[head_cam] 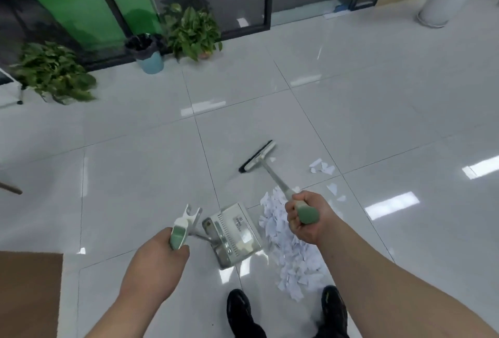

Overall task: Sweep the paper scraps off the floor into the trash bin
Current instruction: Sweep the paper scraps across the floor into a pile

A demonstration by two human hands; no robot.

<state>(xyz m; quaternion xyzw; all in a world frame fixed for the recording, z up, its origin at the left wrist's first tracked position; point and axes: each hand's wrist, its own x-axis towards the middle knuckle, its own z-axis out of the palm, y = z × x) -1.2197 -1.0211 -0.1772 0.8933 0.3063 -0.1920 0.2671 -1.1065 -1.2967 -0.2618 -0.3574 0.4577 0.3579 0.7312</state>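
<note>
Shoes: two. Left hand: fingers curled round the dustpan handle. Pan, one, on tile just left of the heap. Right hand: clamped on the broom grip. Broom, one, head beyond the heap. Scraps: one heap, plus a handful of strays too small to count. Likely light, flimsy and skittish on glossy tile, so best moved by bristles. Bin: one, well apart, far left. Plants: two.
</note>
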